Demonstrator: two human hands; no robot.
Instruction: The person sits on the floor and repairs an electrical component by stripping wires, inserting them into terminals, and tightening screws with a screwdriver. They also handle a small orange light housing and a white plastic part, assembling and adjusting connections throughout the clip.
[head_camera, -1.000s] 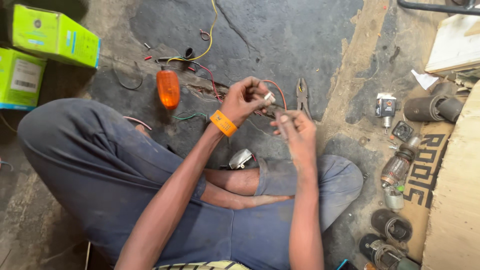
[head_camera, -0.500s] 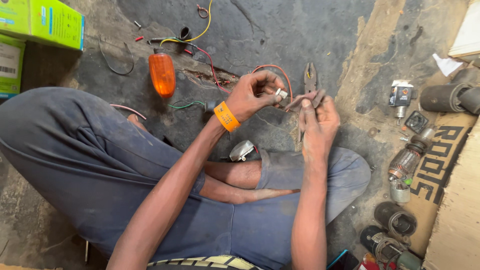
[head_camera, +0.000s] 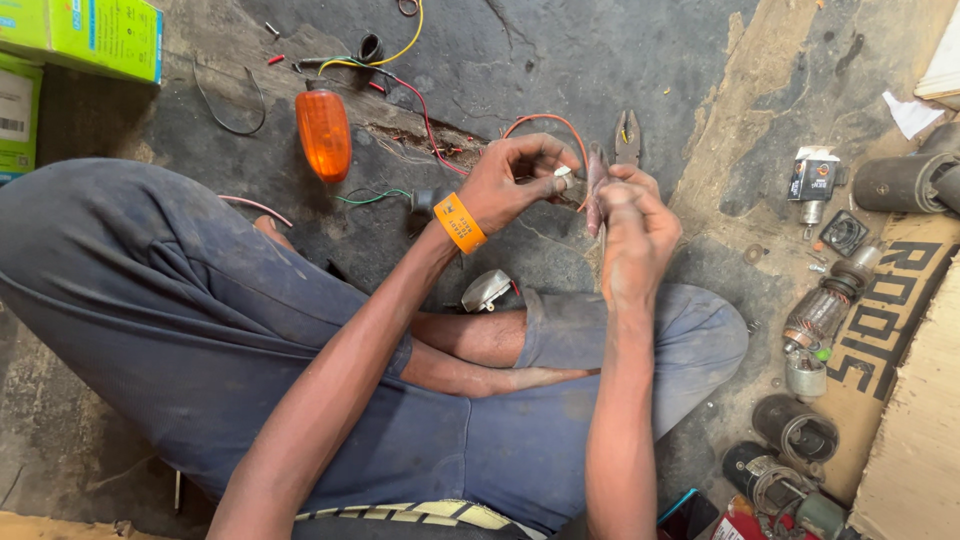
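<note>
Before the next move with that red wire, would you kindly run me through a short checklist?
1. Left hand grips the small white connector: ok.
2. Right hand holds a reddish piece close beside the connector: ok; what the piece is, cannot tell.
3. Red wire loops freely behind the hands, unsnagged: ok.
4. Wire end seated in the connector: cannot tell, fingers hide it.
5. Pliers lie on the floor just beyond the hands: ok.
6. Orange lamp lens lies apart from the hands: ok.
</note>
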